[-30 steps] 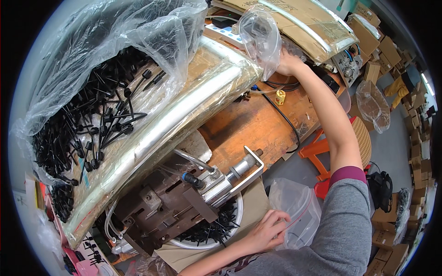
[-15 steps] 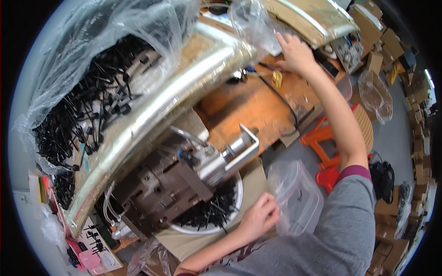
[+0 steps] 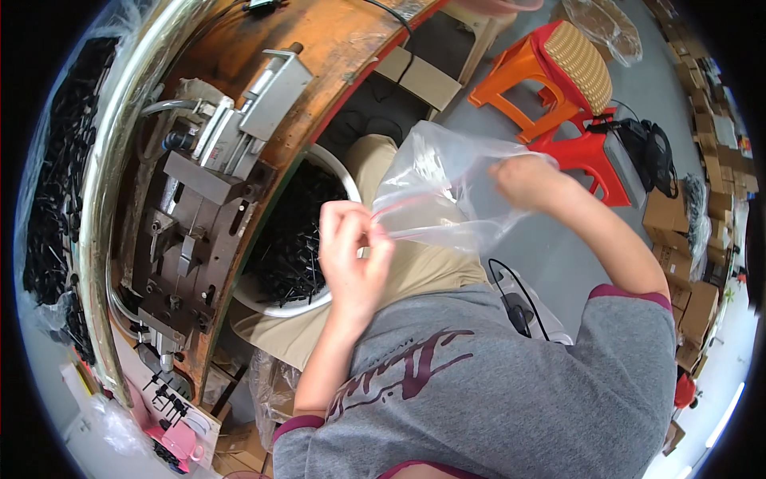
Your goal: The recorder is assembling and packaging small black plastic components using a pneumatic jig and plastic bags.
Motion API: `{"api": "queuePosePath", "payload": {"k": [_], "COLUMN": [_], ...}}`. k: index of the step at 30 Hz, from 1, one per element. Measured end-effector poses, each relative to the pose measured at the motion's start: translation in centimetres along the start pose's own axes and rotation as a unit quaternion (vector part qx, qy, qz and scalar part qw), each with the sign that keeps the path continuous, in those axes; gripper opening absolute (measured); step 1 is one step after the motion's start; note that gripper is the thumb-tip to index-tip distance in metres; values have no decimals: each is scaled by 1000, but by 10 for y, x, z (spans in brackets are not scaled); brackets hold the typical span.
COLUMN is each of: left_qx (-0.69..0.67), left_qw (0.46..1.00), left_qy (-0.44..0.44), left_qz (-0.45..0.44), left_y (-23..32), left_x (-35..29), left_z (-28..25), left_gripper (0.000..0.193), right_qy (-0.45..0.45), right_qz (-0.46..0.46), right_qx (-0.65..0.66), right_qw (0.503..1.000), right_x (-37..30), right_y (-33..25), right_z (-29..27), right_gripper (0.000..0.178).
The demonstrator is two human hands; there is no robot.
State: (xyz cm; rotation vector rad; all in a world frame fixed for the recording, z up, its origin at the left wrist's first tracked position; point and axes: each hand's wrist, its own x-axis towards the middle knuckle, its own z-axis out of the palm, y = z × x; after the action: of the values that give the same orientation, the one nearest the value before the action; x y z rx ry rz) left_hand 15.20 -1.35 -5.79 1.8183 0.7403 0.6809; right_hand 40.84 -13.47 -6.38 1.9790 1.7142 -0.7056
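Cartons (image 3: 694, 315) line the room from 2 to 4 o'clock, an orange stool (image 3: 511, 88) stands between 1 and 2, and a worn wooden bench (image 3: 335, 56) runs from 12 round to 8, bearing a metal fixture (image 3: 203, 180) at 10. Between bench and lap, at 9, sits a white tub (image 3: 275, 311) of black parts (image 3: 291, 247), its far side hidden by the bench edge.

At 2 o'clock of centre, above the lap, hangs a clear bag (image 3: 431, 184) with a red line along one edge. The left hand (image 3: 351, 255) pinches that edge between thumb and finger; the right hand (image 3: 527, 182), at the bag's far end, is curled, but whether it grips the film or lies inside it I cannot tell.

Spreading the bag seems the step in hand; the next move calls for a firm pinch and a light pull.
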Motion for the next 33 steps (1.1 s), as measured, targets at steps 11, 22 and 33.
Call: {"api": "queuePosePath", "payload": {"k": [11, 22, 33], "left_qx": [-7, -72, -83], "left_qw": [976, 993, 993], "left_qy": [-110, -80, -71], "left_qz": [187, 58, 45], "left_y": [50, 28, 18], "left_x": [-10, -1, 10], "left_z": [28, 8, -7], "left_gripper": [12, 8, 12], "right_qy": [76, 91, -84], "right_qz": [-35, -23, -69], "right_qx": [128, 227, 534], "right_qw": [988, 969, 839], "right_x": [126, 114, -24], "right_y": [-36, -41, -18], "right_z": [62, 49, -23], "right_gripper": [22, 22, 21]}}
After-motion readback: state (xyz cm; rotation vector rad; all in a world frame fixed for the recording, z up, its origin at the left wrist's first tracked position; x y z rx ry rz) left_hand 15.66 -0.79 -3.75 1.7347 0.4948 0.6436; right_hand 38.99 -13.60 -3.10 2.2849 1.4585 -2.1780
